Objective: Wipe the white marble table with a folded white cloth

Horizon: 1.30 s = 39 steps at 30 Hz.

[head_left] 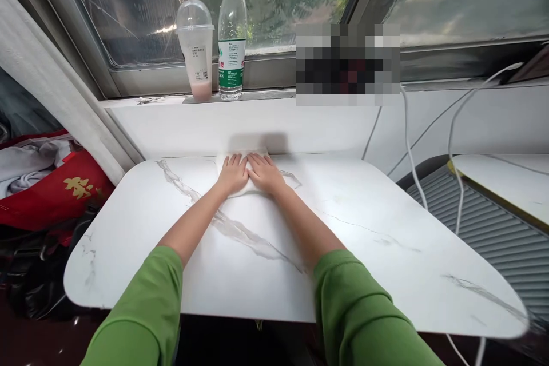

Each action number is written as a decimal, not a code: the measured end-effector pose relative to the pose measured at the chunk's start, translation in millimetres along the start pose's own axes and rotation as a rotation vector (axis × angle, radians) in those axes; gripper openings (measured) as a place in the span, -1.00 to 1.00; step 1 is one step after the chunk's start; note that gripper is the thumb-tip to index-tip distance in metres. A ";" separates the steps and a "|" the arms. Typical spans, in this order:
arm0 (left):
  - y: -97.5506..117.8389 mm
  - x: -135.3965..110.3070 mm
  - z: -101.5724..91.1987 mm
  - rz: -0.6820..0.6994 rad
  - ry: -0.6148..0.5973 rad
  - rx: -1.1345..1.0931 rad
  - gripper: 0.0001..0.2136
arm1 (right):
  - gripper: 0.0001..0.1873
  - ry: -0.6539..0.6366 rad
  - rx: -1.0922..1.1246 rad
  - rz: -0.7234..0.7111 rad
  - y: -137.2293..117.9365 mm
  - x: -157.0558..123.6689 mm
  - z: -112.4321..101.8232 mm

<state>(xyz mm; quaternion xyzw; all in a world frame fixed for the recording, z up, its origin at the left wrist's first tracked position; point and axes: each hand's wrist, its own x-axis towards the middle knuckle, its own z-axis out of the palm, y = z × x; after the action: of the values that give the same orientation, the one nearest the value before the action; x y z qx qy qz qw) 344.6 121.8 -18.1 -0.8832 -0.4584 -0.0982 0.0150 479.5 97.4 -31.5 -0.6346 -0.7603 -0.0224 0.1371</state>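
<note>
Both my arms reach across a white marble-patterned table [355, 206] to its far edge by the wall. There a white cloth [244, 187] lies flat on the tabletop, possibly a wipe; its exact kind is hard to make out. My left hand [233, 174] presses on the cloth's left part with the fingers stretched forward. Beside it, my right hand [263, 172] lies flat on the cloth's right part, its fingers also extended. The thumbs are close together, and much of the cloth is hidden beneath the palms.
A plastic cup [198, 54] with a domed lid and a water bottle [232, 40] stand on the windowsill. White cables [409, 148] hang at the right, near a grey ridged surface [497, 229]. A red bag [55, 186] with clothes is at the left, beside a curtain [47, 57].
</note>
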 end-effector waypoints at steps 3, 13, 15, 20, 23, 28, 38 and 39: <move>21.3 -27.8 -3.8 0.012 -0.023 -0.012 -0.52 | -0.38 -0.037 -0.040 -0.037 -3.1 -32.4 -9.1; 139.0 -139.8 -23.1 0.189 -0.106 -0.009 -0.45 | -0.37 0.060 0.013 -0.201 13.2 -206.8 -40.8; 160.0 -154.4 -28.0 0.255 -0.128 0.007 -0.44 | -0.36 0.098 0.030 -0.187 15.7 -238.1 -48.7; 185.7 -168.1 -31.5 0.310 -0.143 -0.015 -0.42 | -0.33 0.095 0.019 -0.148 20.1 -273.5 -63.5; 186.7 -166.5 -27.8 0.313 -0.134 -0.028 -0.42 | -0.31 0.087 0.021 -0.173 25.1 -270.9 -64.3; 183.6 -146.4 -17.3 0.292 -0.100 -0.038 -0.42 | -0.32 0.056 0.021 -0.182 43.2 -250.7 -58.6; 152.0 -34.1 5.4 0.143 -0.054 -0.061 -0.45 | -0.39 0.028 -0.021 -0.147 93.9 -132.5 -37.6; 147.1 -21.6 8.3 0.123 -0.049 -0.067 -0.45 | -0.39 0.051 -0.028 -0.138 97.5 -119.2 -35.5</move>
<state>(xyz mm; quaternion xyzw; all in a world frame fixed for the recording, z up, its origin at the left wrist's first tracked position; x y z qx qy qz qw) 453.3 20.2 -20.9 -0.9119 -0.3998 -0.0908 -0.0197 599.2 -5.4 -39.2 -0.5818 -0.7981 -0.0585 0.1455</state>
